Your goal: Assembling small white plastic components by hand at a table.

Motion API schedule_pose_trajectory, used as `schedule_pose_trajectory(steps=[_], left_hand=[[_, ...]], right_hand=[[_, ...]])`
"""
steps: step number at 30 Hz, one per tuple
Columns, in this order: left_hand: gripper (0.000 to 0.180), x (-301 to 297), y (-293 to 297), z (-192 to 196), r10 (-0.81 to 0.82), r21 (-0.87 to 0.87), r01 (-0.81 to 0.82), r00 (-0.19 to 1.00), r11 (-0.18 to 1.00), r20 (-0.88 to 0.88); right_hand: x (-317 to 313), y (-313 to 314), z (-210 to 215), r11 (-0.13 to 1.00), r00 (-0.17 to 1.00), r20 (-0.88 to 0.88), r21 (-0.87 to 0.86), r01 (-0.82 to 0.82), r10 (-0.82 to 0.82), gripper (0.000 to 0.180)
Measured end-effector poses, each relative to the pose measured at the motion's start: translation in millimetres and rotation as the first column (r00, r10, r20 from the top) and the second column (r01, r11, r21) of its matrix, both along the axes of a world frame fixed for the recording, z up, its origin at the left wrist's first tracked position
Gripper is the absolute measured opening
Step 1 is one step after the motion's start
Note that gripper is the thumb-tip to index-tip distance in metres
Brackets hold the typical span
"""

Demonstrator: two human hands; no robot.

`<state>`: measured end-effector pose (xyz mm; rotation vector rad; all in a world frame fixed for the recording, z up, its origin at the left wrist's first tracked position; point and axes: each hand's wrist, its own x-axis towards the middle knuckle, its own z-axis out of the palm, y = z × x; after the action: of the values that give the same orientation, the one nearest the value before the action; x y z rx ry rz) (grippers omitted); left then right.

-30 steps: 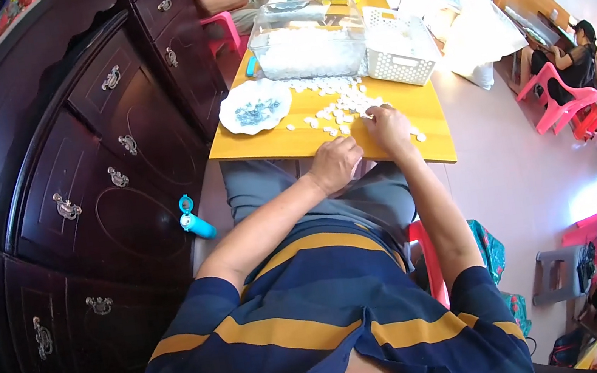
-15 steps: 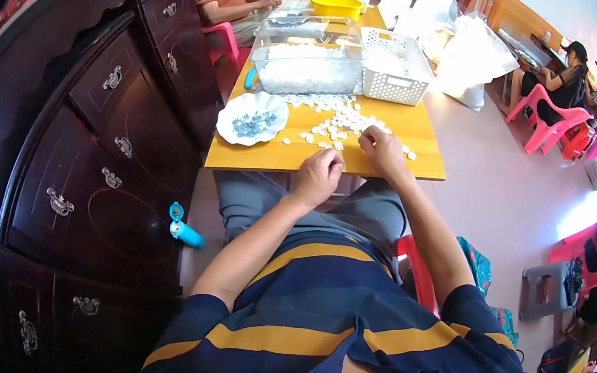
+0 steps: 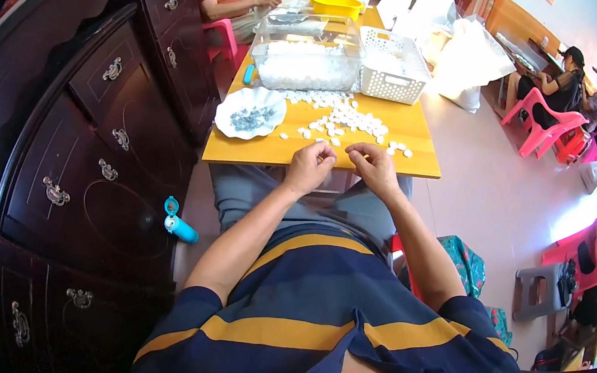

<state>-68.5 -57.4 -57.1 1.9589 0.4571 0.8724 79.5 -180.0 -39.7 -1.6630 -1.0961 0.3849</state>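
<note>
Pinching hands (image 3: 341, 165), small white pieces (image 3: 339, 120)

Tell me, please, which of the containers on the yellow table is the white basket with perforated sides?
It is the white basket at the table's right edge, beside the clear plastic tub; the others are a white plate and yellow bowl.

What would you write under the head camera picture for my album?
Two hands, left hand and right hand, meet at the edge of a yellow table scattered with small white pieces.
</note>
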Motion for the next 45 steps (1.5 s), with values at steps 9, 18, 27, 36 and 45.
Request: schedule_pose_trajectory(steps=[9, 18, 27, 36, 45], left_hand=[[0.007, 0.0, 1.2, -5.8, -0.086, -0.083, 0.082, 0.995, 0.993, -0.054], [0.014, 1.7, 9.9, -12.0, -0.121, -0.098, 0.119, 0.993, 0.988, -0.013], [0.013, -0.6, 2.8, -3.8, -0.116, -0.063, 0.115, 0.993, 0.991, -0.002], [0.01, -1.7, -0.5, 0.3, -0.116, -0.026, 0.116, 0.993, 0.993, 0.014], [0.011, -2.4, -0.3, -0.6, -0.126, -0.049, 0.126, 0.992, 0.991, -0.003]], right_hand=[[-2.1, -1.3, -22.4, 0.997, 0.996, -0.052, 0.022, -0.078, 0.079, 0.018], [-5.1, -2.2, -21.1, 0.983, 0.981, -0.075, -0.025, -0.18, 0.178, 0.021], [-2.3, 0.6, -27.6, 0.978, 0.96, -0.19, 0.057, -0.2, 0.208, 0.017], [-2.3, 2.2, -29.2, 0.979, 0.966, -0.16, 0.052, -0.199, 0.205, 0.013], [-0.9, 1.8, -30.2, 0.978, 0.965, -0.161, 0.045, -0.201, 0.206, 0.012]])
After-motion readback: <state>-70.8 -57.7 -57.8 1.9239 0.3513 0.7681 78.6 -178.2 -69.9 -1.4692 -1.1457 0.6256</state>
